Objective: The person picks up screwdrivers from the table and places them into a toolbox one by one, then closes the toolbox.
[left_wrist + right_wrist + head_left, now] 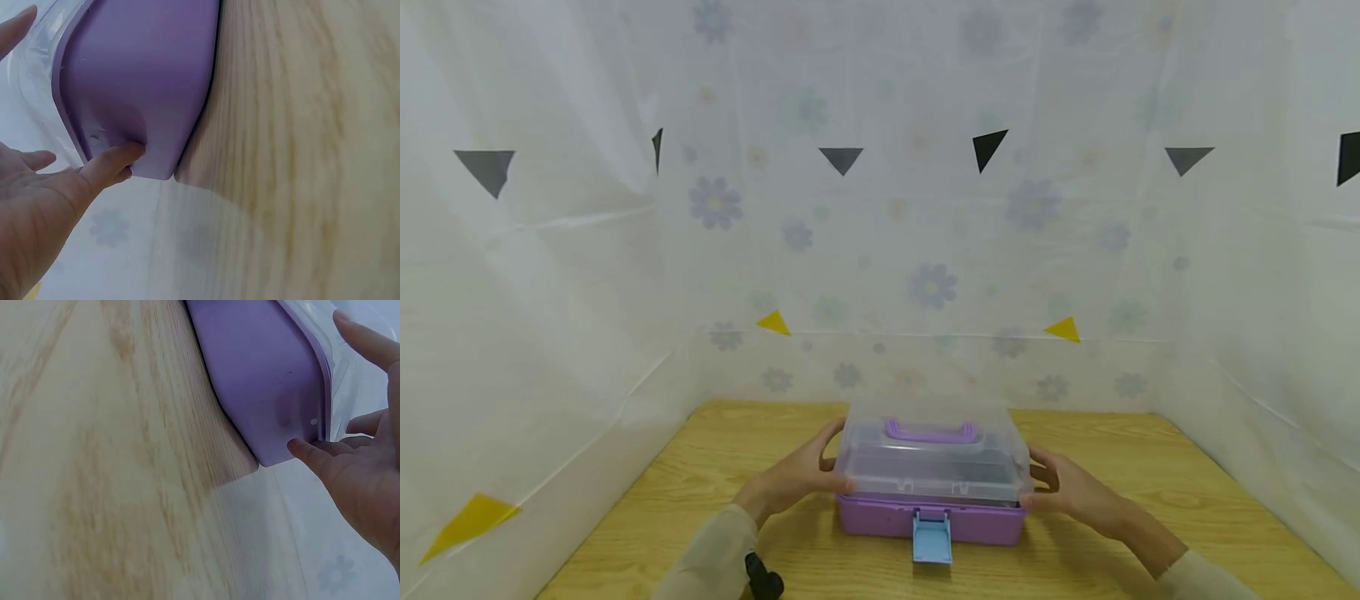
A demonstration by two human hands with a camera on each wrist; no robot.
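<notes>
A purple storage box (891, 518) with a clear plastic lid (917, 475) sits on the wooden table. The lid lies over the base, its purple handle (931, 433) folded down. At the front, a light blue latch (932, 540) hangs unfastened. My left hand (801, 471) grips the box's left side, thumb at the lid's front corner; in the left wrist view a lower finger (119, 159) touches the purple wall. On the right side my right hand (1078, 492) holds it likewise, one fingertip (300, 447) at the purple wall in the right wrist view.
Wood-grain table (737, 450) lies under and around the box. White flower-printed sheeting (880, 250) encloses the back and sides, with black and yellow triangles stuck on it. A small black object (763, 577) shows beside my left sleeve.
</notes>
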